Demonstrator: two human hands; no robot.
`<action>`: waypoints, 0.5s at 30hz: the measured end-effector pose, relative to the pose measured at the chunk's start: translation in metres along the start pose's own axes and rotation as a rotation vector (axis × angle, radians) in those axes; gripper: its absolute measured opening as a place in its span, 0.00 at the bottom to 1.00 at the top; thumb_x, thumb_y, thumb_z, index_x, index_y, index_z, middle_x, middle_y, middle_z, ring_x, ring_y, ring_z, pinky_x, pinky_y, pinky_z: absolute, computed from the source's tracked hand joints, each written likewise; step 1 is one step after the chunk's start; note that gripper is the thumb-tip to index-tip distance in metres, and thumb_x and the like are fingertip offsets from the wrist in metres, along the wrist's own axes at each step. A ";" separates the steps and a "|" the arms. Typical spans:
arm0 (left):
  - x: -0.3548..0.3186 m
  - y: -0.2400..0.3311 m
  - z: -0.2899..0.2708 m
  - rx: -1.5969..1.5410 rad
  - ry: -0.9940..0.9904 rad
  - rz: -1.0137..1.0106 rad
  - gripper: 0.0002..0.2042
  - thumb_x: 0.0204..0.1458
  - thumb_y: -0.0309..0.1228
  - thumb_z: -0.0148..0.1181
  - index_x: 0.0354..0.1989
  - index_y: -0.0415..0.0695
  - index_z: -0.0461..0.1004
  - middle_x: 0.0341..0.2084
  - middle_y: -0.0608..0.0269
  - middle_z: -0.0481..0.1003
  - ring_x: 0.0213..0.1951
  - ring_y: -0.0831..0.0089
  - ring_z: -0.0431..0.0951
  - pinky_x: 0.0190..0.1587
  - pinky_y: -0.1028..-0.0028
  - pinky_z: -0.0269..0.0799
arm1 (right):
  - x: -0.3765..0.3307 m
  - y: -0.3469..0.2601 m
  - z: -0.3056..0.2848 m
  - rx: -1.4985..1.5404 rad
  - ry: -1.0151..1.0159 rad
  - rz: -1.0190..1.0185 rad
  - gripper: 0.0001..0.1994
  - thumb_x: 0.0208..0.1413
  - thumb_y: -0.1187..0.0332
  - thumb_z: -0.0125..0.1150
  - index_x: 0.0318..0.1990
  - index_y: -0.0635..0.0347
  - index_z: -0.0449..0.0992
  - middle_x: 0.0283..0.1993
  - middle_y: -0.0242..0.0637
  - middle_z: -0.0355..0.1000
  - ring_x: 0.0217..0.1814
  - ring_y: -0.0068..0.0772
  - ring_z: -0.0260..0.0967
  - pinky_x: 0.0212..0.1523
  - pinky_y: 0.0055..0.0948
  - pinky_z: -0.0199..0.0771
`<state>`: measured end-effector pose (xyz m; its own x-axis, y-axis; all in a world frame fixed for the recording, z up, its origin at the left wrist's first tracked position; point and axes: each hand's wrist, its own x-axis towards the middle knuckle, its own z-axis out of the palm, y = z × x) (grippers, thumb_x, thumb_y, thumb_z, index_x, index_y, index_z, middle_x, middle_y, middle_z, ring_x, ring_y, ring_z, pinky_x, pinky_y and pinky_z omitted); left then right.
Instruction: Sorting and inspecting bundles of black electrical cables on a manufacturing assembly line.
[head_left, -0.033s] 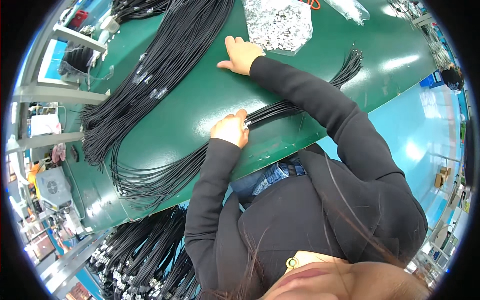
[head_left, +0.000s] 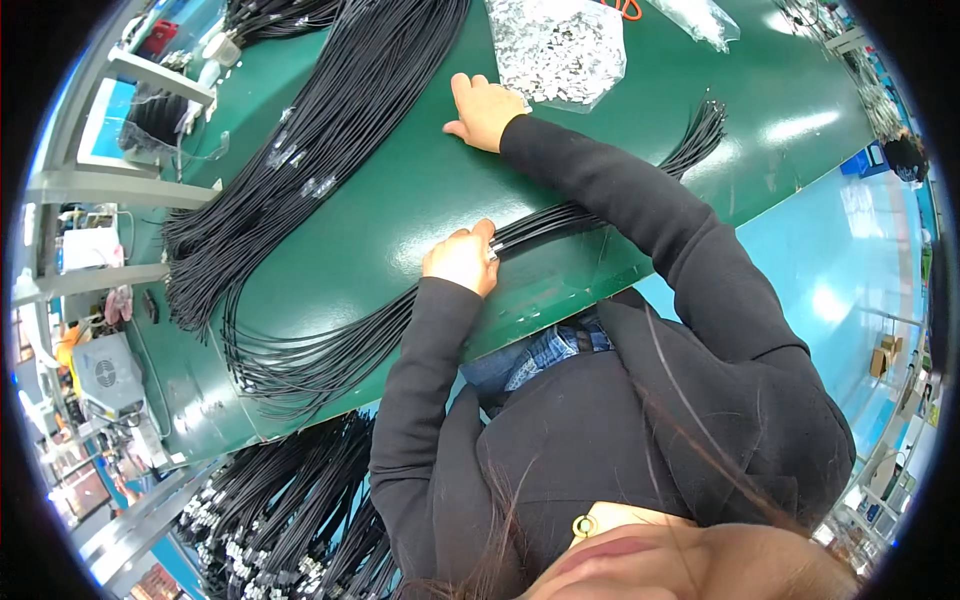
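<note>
Nearest to the body, the left hand (head_left: 460, 262) is on the green, shiny bench (head_left: 360, 240) close to its front edge, with its fingers closed around a slim bundle of thin black cables (head_left: 545, 227). This bundle lies along the bench: to the left it spreads in loose curves, and to the right it passes under the dark right sleeve (head_left: 610, 175) and comes out with its ends fanned. Below the front edge, at the left, there is a thick bunch of black cables with whitish ends (head_left: 300, 490). Farther over the bench is the right hand (head_left: 485, 112); its thumb stands well apart from the other fingers, and nothing is seen in its grasp. I cannot tell if it touches the bench. Left of it lies a large, long heap of black cables (head_left: 330, 150). Just beyond this hand is a clear plastic bag full of small white pieces (head_left: 560, 55), and at the far side, a second clear plastic bag (head_left: 695, 20).
</note>
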<state>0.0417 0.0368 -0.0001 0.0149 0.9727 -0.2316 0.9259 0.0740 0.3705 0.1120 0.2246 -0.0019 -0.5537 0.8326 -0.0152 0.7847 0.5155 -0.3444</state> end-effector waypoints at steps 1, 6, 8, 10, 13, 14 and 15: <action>-0.001 0.001 0.000 0.001 0.001 -0.002 0.13 0.41 0.32 0.59 0.38 0.48 0.69 0.26 0.50 0.74 0.32 0.51 0.76 0.35 0.57 0.70 | -0.002 0.002 0.005 0.030 0.054 -0.047 0.27 0.46 0.64 0.62 0.53 0.60 0.59 0.41 0.51 0.64 0.43 0.50 0.67 0.42 0.40 0.70; -0.005 0.001 0.001 0.002 0.011 0.022 0.14 0.41 0.31 0.59 0.38 0.48 0.69 0.27 0.49 0.74 0.32 0.51 0.76 0.35 0.57 0.71 | -0.021 0.022 0.008 0.241 0.269 -0.324 0.31 0.46 0.67 0.63 0.57 0.59 0.56 0.47 0.50 0.59 0.44 0.44 0.65 0.41 0.33 0.71; -0.005 -0.002 0.002 0.021 0.019 0.020 0.15 0.40 0.31 0.59 0.39 0.48 0.69 0.26 0.49 0.74 0.31 0.51 0.75 0.35 0.58 0.71 | -0.042 0.019 -0.010 0.315 0.314 -0.419 0.32 0.46 0.68 0.63 0.58 0.59 0.55 0.49 0.50 0.58 0.44 0.42 0.65 0.41 0.31 0.71; -0.003 -0.005 0.001 0.002 0.020 0.016 0.14 0.41 0.31 0.59 0.38 0.47 0.69 0.26 0.50 0.74 0.31 0.52 0.76 0.35 0.58 0.71 | -0.080 0.009 -0.037 0.589 0.113 -0.469 0.33 0.46 0.74 0.61 0.60 0.59 0.53 0.54 0.45 0.53 0.46 0.34 0.62 0.41 0.25 0.71; -0.001 -0.009 -0.001 -0.025 0.009 0.011 0.12 0.42 0.32 0.60 0.36 0.47 0.69 0.25 0.52 0.74 0.31 0.54 0.76 0.34 0.58 0.72 | -0.136 0.011 -0.046 0.986 -0.029 -0.468 0.34 0.45 0.81 0.59 0.61 0.61 0.52 0.57 0.44 0.51 0.47 0.30 0.62 0.42 0.24 0.71; 0.002 -0.011 -0.004 -0.104 0.050 0.004 0.11 0.42 0.32 0.60 0.34 0.46 0.70 0.24 0.52 0.74 0.30 0.55 0.77 0.32 0.60 0.71 | -0.151 0.014 -0.043 0.991 -0.030 -0.452 0.34 0.45 0.81 0.59 0.61 0.61 0.52 0.57 0.44 0.51 0.47 0.30 0.62 0.42 0.24 0.71; 0.004 -0.014 -0.009 -0.182 0.089 -0.007 0.09 0.43 0.32 0.59 0.33 0.45 0.71 0.22 0.52 0.74 0.29 0.57 0.77 0.31 0.61 0.70 | -0.167 0.017 -0.039 1.032 -0.040 -0.452 0.35 0.44 0.82 0.59 0.61 0.61 0.51 0.57 0.44 0.50 0.48 0.30 0.62 0.43 0.25 0.70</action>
<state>0.0257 0.0416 0.0022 -0.0317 0.9870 -0.1573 0.8424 0.1111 0.5273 0.2284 0.1023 0.0314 -0.7515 0.5956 0.2837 -0.0856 0.3384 -0.9371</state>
